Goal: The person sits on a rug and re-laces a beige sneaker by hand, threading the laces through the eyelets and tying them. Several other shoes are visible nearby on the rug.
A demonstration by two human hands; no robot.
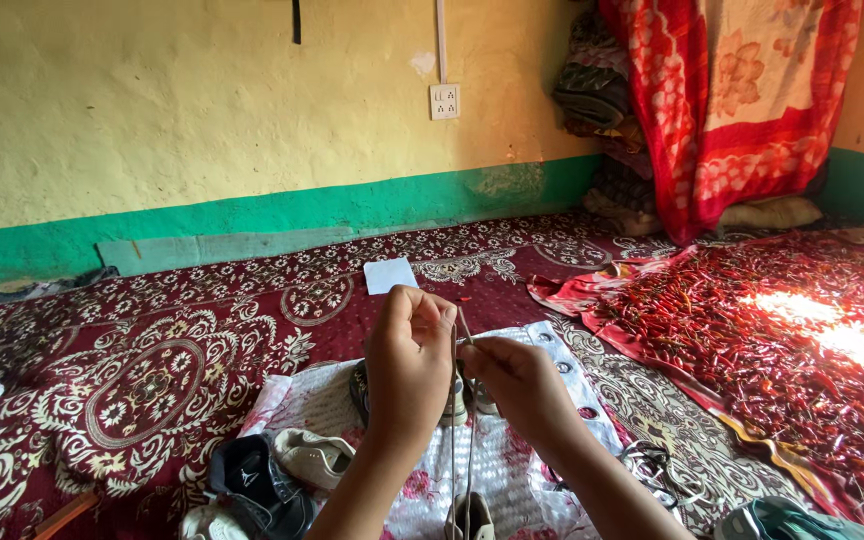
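Note:
My left hand (407,365) and my right hand (517,380) are raised close together in the middle of the view. Both pinch the upper ends of a pale shoelace (460,440), whose two strands run straight down to a light shoe (469,517) at the bottom edge. Behind the hands, a dark-and-grey shoe (360,388) rests partly hidden on a white patterned cloth (327,400) spread over the carpet.
A black shoe (257,485) and a beige shoe (310,455) lie at lower left. Red chillies (772,350) dry on a cloth at right. A white paper (390,275) lies on the maroon carpet (152,370). Folded blankets (602,110) stack in the corner; loose laces (657,468) lie lower right.

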